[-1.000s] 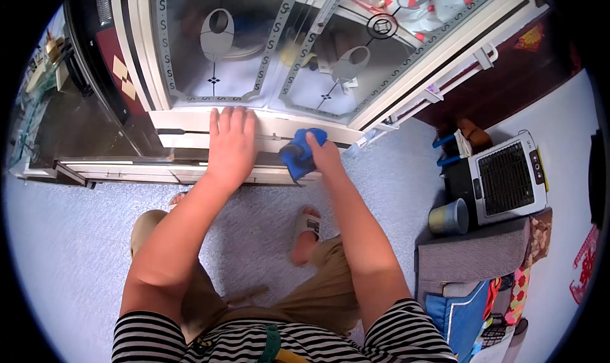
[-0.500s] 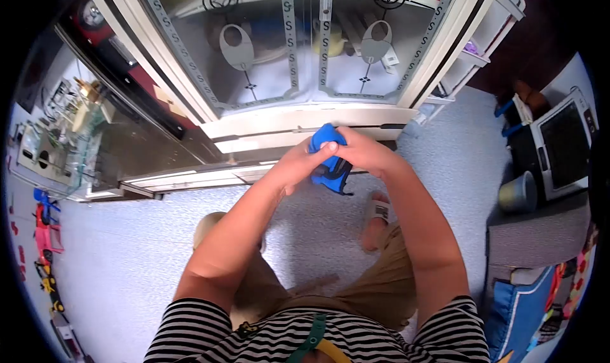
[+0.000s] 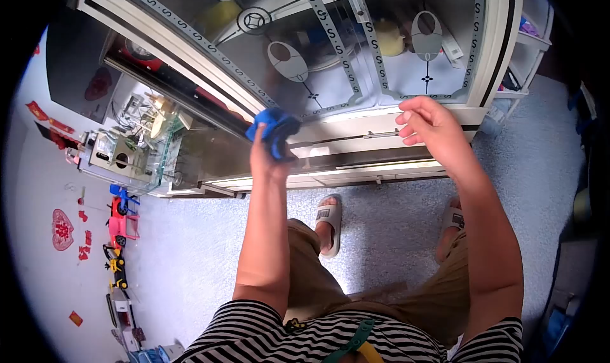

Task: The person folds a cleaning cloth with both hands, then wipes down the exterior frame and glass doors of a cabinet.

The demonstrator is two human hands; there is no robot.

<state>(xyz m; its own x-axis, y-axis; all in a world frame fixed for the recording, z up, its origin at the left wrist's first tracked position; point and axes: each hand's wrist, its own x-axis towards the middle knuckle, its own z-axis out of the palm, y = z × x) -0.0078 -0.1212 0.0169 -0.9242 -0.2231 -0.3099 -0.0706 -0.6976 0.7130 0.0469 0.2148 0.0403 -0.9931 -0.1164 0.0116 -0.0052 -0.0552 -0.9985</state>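
My left hand (image 3: 271, 159) is gripping the blue cloth (image 3: 276, 125) before the cabinet (image 3: 438, 116); contact, can't tell. Right hand (image 3: 429, 133) is hovering beside the drawer handle (image 3: 381, 135), fingers half-curled, empty. Cloth's looking light, soft, unbreakable; I'm favouring a bunched mid-grip.

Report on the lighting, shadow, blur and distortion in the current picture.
Head view: a curved black border swallows the corners, as with a wide-angle lens; head view: the pale, speckled floor shows a bright patch low in the middle with a grey shadow beside it; head view: the crumpled blue cloth in the left hand looks slightly blurred.
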